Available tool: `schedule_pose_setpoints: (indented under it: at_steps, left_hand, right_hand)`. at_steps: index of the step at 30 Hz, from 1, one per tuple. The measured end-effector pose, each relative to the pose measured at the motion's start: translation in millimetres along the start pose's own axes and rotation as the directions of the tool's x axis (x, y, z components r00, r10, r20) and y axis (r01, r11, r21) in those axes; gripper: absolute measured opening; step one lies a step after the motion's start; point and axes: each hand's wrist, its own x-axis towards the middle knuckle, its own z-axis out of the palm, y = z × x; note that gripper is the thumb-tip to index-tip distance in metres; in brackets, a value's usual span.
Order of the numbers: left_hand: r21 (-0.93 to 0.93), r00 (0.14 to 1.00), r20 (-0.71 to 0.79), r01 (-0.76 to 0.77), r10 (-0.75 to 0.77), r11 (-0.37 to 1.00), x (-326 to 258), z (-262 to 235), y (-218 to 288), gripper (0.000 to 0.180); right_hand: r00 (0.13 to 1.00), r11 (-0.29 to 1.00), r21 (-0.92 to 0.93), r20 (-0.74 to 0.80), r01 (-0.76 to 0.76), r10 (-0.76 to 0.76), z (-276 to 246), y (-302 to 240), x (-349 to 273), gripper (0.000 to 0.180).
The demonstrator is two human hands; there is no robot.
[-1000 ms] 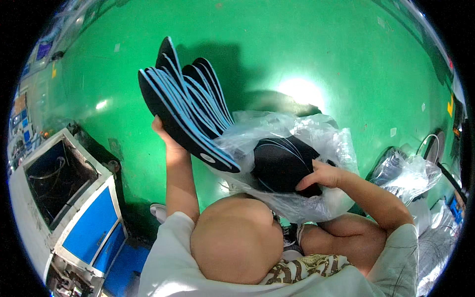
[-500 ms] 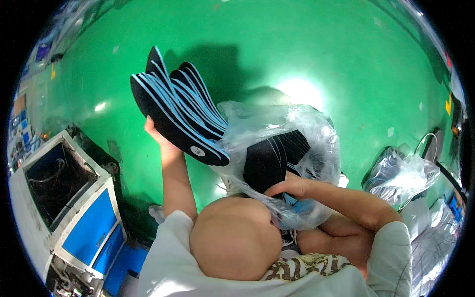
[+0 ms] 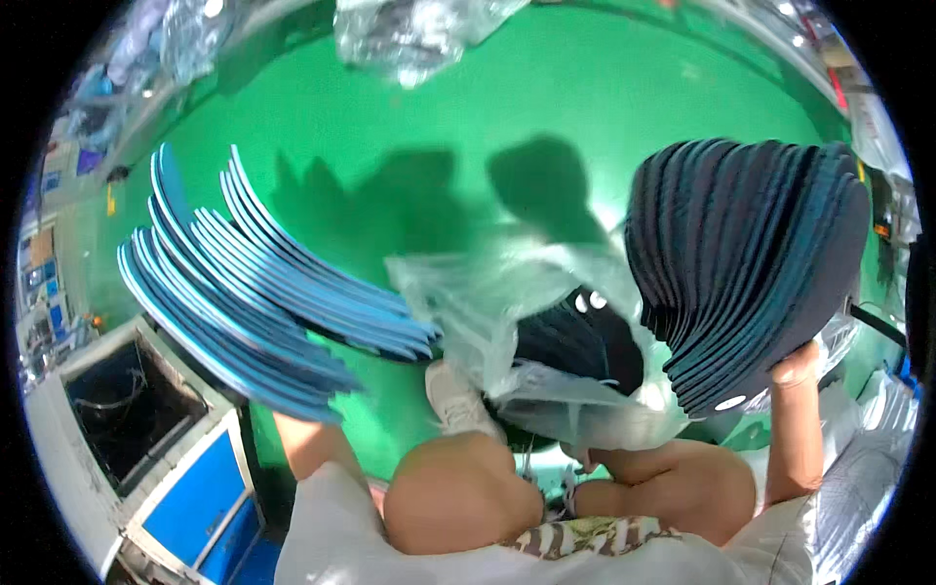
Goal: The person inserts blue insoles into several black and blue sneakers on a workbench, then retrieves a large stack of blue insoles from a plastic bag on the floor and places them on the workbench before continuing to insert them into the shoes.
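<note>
On the left I hold up a fanned stack of black insoles with light-blue undersides. My left hand is under it, its fingers hidden by the stack. My right hand grips the lower end of a second, thicker stack of black insoles, raised at the right. Between the two stacks a clear plastic bag lies open by my legs. More black insoles, some with round white stickers, are inside it.
At the left stands a worn white cabinet with blue panels and a dark opening. A crumpled clear plastic bag lies on the green floor at the far side. More clear plastic is at the lower right.
My right hand has left the bag and now holds a stack of insoles up at the right. The left stack has moved left and nearer, fanning wider. More of the far floor shows.
</note>
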Motion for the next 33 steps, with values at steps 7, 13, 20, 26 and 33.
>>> schedule_pose_setpoints:
  at_steps: [7,13,20,26,33]
  left_hand:
    - [0.698,0.811,0.398,0.036,-0.429,0.715,-29,96,21,0.077]
    - [0.436,0.294,0.689,0.562,-0.663,0.703,-155,282,143,0.096]
    - [0.539,0.19,0.666,0.545,-0.721,0.642,-221,373,326,0.098]
    - [0.389,-0.255,0.898,0.077,-0.359,0.918,-255,405,396,0.098]
    - [0.162,-0.221,0.934,-0.437,-0.28,0.885,-384,430,484,0.094]
  right_hand:
    - [0.877,0.901,0.275,-0.441,0.336,-0.192,4,-30,-88,0.073]
    - [0.855,0.873,0.39,-0.516,0.291,-0.055,97,-76,-172,0.071]
    - [0.856,0.838,0.43,-0.51,0.335,-0.08,249,-176,-278,0.069]
    - [0.71,0.775,0.281,-0.645,0.565,-0.283,368,-229,-371,0.067]
    - [-0.01,0.618,-0.123,-0.983,0.777,-0.184,493,-219,-489,0.06]
